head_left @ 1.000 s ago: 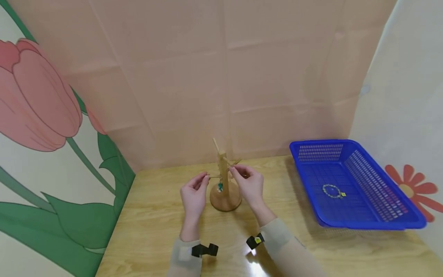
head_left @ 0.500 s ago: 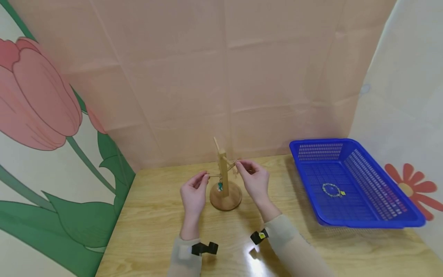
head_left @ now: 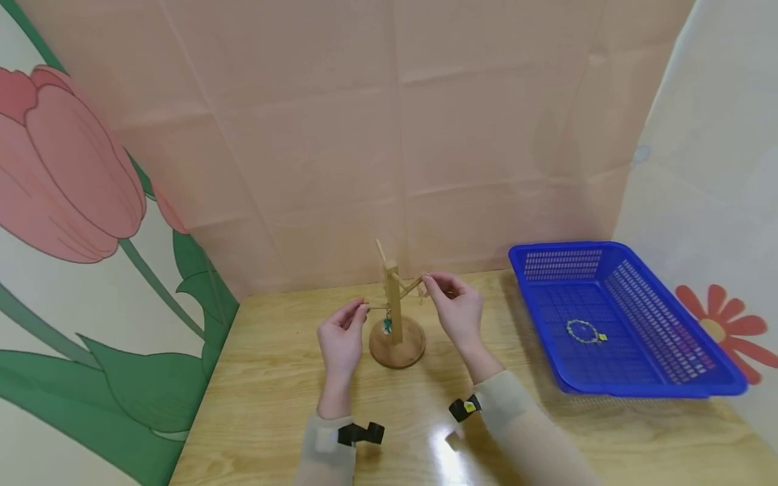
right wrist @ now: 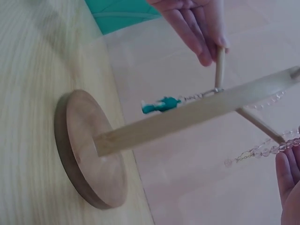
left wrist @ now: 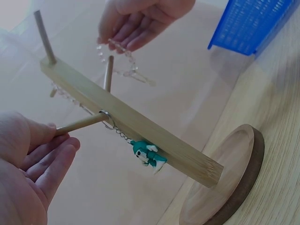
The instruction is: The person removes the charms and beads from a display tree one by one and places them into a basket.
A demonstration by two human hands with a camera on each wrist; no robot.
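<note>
A wooden peg stand [head_left: 395, 304] with a round base stands upright on the table. My left hand [head_left: 342, 341] pinches the end of its left peg [left wrist: 80, 123]. From that peg, close to the post, hangs a keychain [left wrist: 146, 151] with a green-and-white figure. My right hand [head_left: 457, 312] pinches a clear pinkish beaded bracelet [right wrist: 267, 151] at the tip of the right peg [right wrist: 259, 124]. In the left wrist view the bracelet's loop appears to surround that peg's tip. Another string of clear beads [left wrist: 69, 97] hangs behind the post.
To the right stands a blue plastic basket [head_left: 653, 390]. Inside it lies a yellow-green bracelet [head_left: 583, 331] with a small yellow tag. A pinkish cloth backdrop [head_left: 304, 169] rises behind the wooden table [head_left: 261, 398].
My right hand has moved right and slightly away from the post, along the right peg toward its tip. The left hand has stayed on its peg.
</note>
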